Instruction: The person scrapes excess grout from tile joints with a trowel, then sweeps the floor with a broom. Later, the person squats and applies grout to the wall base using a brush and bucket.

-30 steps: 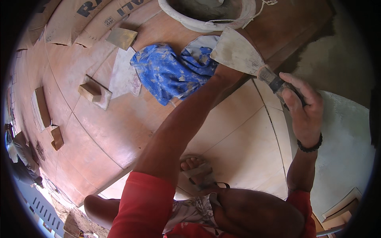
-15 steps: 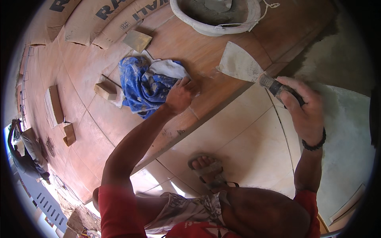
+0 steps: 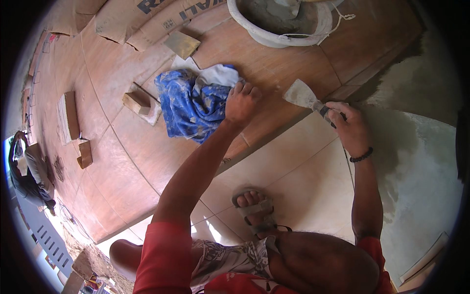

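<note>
Right hand (image 3: 347, 126): fingers wrapped on the handle of a scraper (image 3: 301, 94), blade pointing away and to the left, over the step edge (image 3: 286, 124). Left hand (image 3: 243, 104): fingers curled at the right edge of a smeared blue cloth (image 3: 183, 110); can't tell if it pinches the fabric.

Risks: loose grip and the scraper could drop, maybe onto the sandaled foot (image 3: 254, 209), nearer the body between both hands. Blade carried low could clip the step edge. Dirty cloth, if dragged, could smear grit on the brown tiles (image 3: 142, 152).

Around: bucket (image 3: 267, 40) of grey mix beyond both hands, cord (image 3: 338, 30) off its rim on the right hand's side; could snag the blade. Left of the left hand, past the cloth: wooden block (image 3: 136, 104). Farther out, paper bags (image 3: 122, 22).
</note>
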Demonstrator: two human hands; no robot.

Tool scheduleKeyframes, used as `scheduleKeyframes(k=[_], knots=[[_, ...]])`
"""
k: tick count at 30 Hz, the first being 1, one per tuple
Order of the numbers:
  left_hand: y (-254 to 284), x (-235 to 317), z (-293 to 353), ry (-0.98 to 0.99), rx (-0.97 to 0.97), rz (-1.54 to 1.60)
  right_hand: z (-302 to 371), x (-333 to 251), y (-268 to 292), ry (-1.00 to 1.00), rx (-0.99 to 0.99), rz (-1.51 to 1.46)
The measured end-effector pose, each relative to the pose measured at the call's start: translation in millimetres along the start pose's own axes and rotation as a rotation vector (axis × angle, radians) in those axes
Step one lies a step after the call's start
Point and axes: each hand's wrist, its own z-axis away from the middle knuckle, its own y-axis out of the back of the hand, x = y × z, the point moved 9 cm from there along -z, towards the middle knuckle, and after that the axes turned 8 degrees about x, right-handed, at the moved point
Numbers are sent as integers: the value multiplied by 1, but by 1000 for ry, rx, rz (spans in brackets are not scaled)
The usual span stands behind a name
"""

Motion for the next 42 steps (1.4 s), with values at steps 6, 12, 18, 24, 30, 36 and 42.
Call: scheduleKeyframes(k=[6, 12, 18, 24, 30, 36, 42], knots=[[45, -33, 60, 181, 114, 34, -9, 31, -48, 88, -20, -34], [49, -42, 68, 168, 125, 4, -16, 17, -48, 83, -118, 128], [44, -39, 63, 174, 103, 48, -34, -27, -77, 297, -104, 158], [54, -46, 96, 262, 103, 138, -26, -26, -75, 281, -156, 143], [66, -47, 113, 297, 62, 99, -39, -61, -102, 354, -169, 170], [76, -53, 133, 301, -2, 26, -39, -77, -122, 434, -171, 193], [79, -56, 148, 212, -35, 165, -32, -73, -116, 404, -240, 195]])
